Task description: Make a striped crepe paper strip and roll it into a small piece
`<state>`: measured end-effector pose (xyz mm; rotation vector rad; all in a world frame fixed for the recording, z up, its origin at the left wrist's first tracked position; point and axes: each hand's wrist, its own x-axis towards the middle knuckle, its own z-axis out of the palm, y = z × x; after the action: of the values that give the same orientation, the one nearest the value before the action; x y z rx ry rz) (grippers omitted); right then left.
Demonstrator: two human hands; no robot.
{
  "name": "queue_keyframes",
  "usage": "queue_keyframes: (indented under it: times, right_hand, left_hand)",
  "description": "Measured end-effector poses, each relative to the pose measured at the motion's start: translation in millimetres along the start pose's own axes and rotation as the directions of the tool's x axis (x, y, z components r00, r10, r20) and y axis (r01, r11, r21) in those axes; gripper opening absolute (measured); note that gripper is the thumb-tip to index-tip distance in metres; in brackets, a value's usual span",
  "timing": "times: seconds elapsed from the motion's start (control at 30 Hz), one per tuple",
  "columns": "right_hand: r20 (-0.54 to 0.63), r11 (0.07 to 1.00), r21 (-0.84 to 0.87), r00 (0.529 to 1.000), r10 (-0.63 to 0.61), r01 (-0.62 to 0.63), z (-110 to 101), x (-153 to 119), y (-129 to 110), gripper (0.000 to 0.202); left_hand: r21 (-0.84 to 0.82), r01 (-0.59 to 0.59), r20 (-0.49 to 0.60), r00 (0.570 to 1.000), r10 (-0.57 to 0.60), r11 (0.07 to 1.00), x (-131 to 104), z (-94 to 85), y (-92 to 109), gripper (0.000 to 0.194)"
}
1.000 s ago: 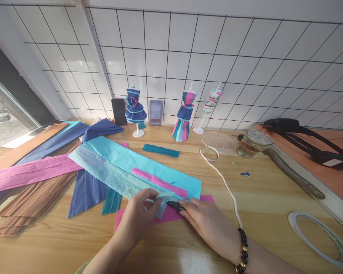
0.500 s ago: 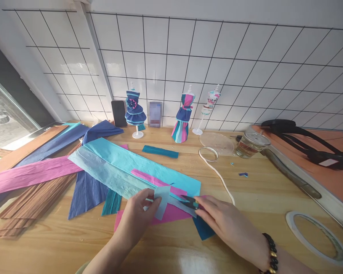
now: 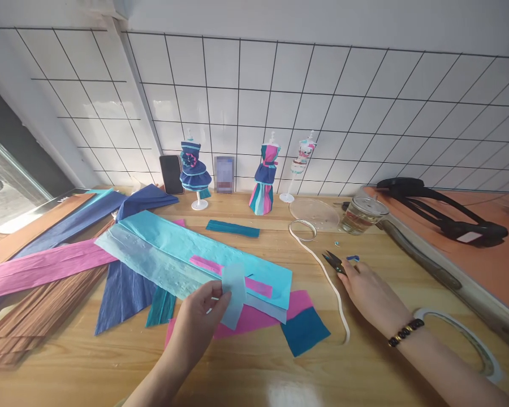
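Note:
Pinched between the thumb and fingers of my left hand (image 3: 201, 314) is a small pale blue paper piece (image 3: 234, 297), raised above the strips. My right hand (image 3: 371, 291) is over the table at the right, fingers closed on black thread snips (image 3: 333, 262) whose blades point left, beside a white cord (image 3: 328, 271). Under and behind my left hand lie a turquoise crepe paper strip (image 3: 169, 232), a pale blue strip (image 3: 144, 257), a narrow pink strip (image 3: 258, 287) and a wider pink sheet (image 3: 254, 322). A dark teal square (image 3: 305, 332) lies at their right end.
Small dress forms in paper outfits (image 3: 195, 169) stand along the tiled wall, beside a phone (image 3: 171, 174). At the right are a lidded glass jar (image 3: 363, 215), a tape roll (image 3: 453, 333) and a black headset-like frame (image 3: 445, 212). Brown strips (image 3: 46, 299) fan out left.
My right hand has moved right with the snips, away from the paper strips to beyond the white cord. My left hand keeps the pale blue piece nearly in place. The view has shifted slightly.

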<state>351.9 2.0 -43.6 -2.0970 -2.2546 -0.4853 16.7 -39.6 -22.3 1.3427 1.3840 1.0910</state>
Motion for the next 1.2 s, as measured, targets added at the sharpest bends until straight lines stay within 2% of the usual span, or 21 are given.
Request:
queue_keyframes:
  times: [0.1, 0.13, 0.2, 0.23, 0.27, 0.3, 0.4, 0.5, 0.63, 0.83, 0.93, 1.03, 1.1, 1.2]
  right_hand:
    - [-0.049, 1.0, 0.002, 0.999, -0.008, 0.009, -12, 3, -12, 0.031]
    - [-0.074, 0.997, 0.055, 0.996, -0.053, 0.057, -18, 6, -19, 0.03]
    - [-0.096, 0.941, 0.262, 0.976, -0.195, 0.214, -28, 12, -37, 0.029]
    - [-0.069, 0.887, 0.381, 0.965, -0.253, 0.26, -33, 16, -46, 0.03]
    - [-0.018, 0.83, 0.487, 0.953, -0.301, 0.271, -37, 20, -56, 0.03]
    - [0.007, 0.807, 0.52, 0.943, -0.332, 0.28, -40, 24, -65, 0.029]
    - [0.051, 0.793, 0.555, 0.941, -0.334, 0.251, -42, 37, -85, 0.024]
    - [0.094, 0.785, 0.578, 0.938, -0.334, 0.222, -40, 50, -96, 0.013]
    - [0.108, 0.776, 0.596, 0.937, -0.331, 0.206, -31, 68, -110, 0.01]
    - [0.076, 0.76, 0.628, 0.958, -0.277, 0.17, -17, 96, -139, 0.02]
    - [0.035, 0.736, 0.657, 0.968, -0.247, 0.164, -22, 96, -135, 0.016]
    - [0.001, 0.7, 0.687, 0.963, -0.27, 0.195, -39, 77, -116, 0.018]
    - [0.007, 0.664, 0.71, 0.94, -0.341, 0.235, -52, 57, -99, 0.016]
    - [0.061, 0.602, 0.748, 0.875, -0.48, 0.278, -66, 24, -75, 0.011]
  left_hand:
    - [-0.016, 0.001, 0.017, 1.0, 0.0, 1.0, 1, -0.7, -2, 0.017]
    - [-0.012, -0.002, 0.017, 1.0, 0.002, 1.0, 1, -0.7, -3, 0.016]
    - [-0.006, -0.006, 0.012, 1.0, 0.006, 1.0, 1, 0.0, -5, 0.017]
    - [-0.009, -0.008, 0.004, 1.0, 0.008, 1.0, 2, 0.4, -6, 0.017]
    - [-0.017, -0.011, -0.011, 1.0, 0.011, 1.0, 2, 0.9, -6, 0.018]
    - [-0.025, -0.014, -0.03, 0.999, 0.013, 1.0, 2, 1.3, -7, 0.018]
    - [-0.022, -0.016, -0.051, 0.999, 0.015, 1.0, 1, 1.6, -8, 0.02]
    - [0.023, -0.01, -0.047, 0.999, 0.011, 1.0, 1, 0.6, -6, 0.022]
    - [0.105, -0.01, -0.045, 0.999, 0.015, 0.994, 0, -1.0, -3, 0.021]
    - [0.237, -0.054, -0.094, 0.992, 0.078, 0.97, 1, -1.4, -5, 0.018]
    - [0.258, -0.064, -0.121, 0.988, 0.098, 0.964, 1, -1.9, -7, 0.018]
    - [0.269, -0.059, -0.125, 0.988, 0.095, 0.961, 1, -2.7, -8, 0.018]
    - [0.281, -0.05, -0.125, 0.988, 0.088, 0.959, 1, -2.7, -8, 0.018]
    - [0.302, -0.049, -0.121, 0.989, 0.089, 0.952, 0, -1.0, -7, 0.018]
